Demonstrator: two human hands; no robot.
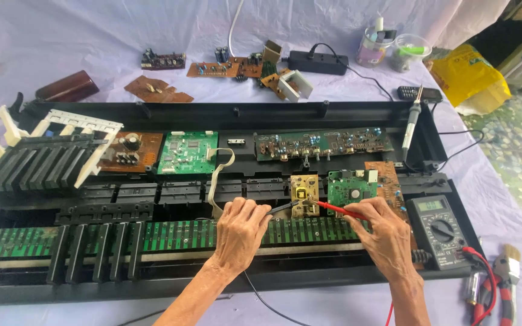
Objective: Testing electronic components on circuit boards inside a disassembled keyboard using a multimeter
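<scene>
Over the opened keyboard case (333, 115) on the worktop (61, 48), seen from the head camera, the left hand (240, 232) is closed around a black probe (280, 208) and the right hand (382, 232) is closed around a red probe (333, 208). Both tips meet on a small tan circuit board (304, 194) at twelve o'clock from the hands. A multimeter (441, 232) lies at three o'clock, just beside the right hand. A soldering iron (411, 124) rests at one o'clock.
</scene>
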